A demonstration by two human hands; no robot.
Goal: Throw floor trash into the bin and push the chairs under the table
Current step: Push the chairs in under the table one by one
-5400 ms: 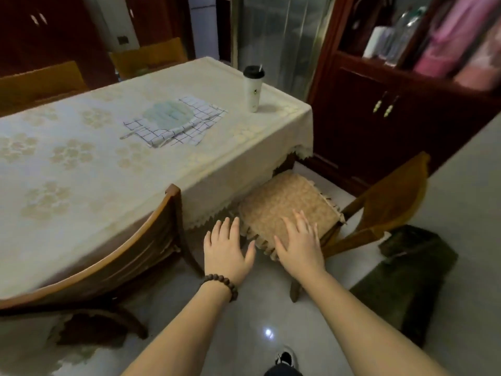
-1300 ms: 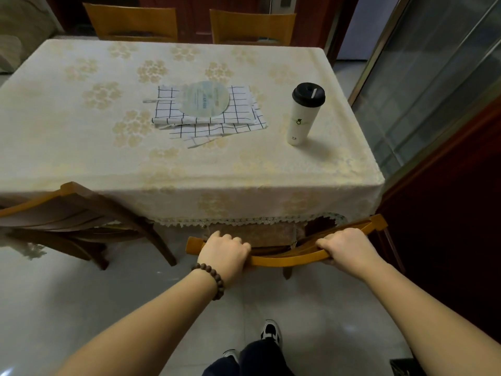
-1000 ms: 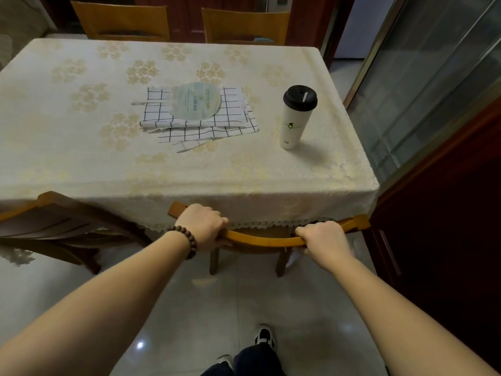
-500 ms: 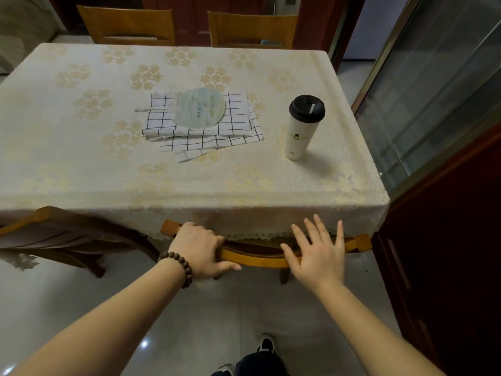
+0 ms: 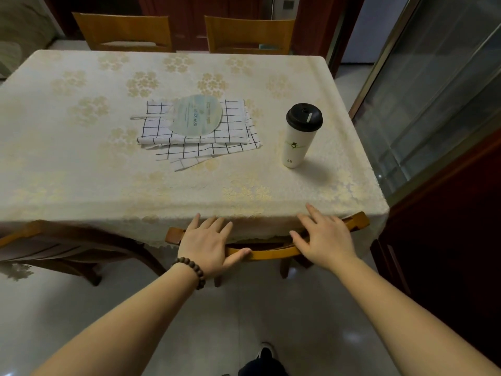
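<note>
Your left hand (image 5: 208, 246) lies flat on the chair (image 5: 267, 253) backrest, fingers spread, thumb along the rail; your right hand (image 5: 324, 237) is open over the rail's right part, fingers splayed, gripping nothing. The chair sits tucked under the table (image 5: 81, 191), backrest at the tablecloth's near edge, cup (image 5: 299, 137) above it.

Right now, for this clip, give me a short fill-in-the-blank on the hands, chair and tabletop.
1. Both hands, left hand and right hand, rest open on the chair's curved ____.
2. The white cup has a ____ lid.
3. The round fan lies on a ____ cloth.
4. A bead bracelet circles the ____ wrist.

Missing: backrest; black; checked; left
</note>
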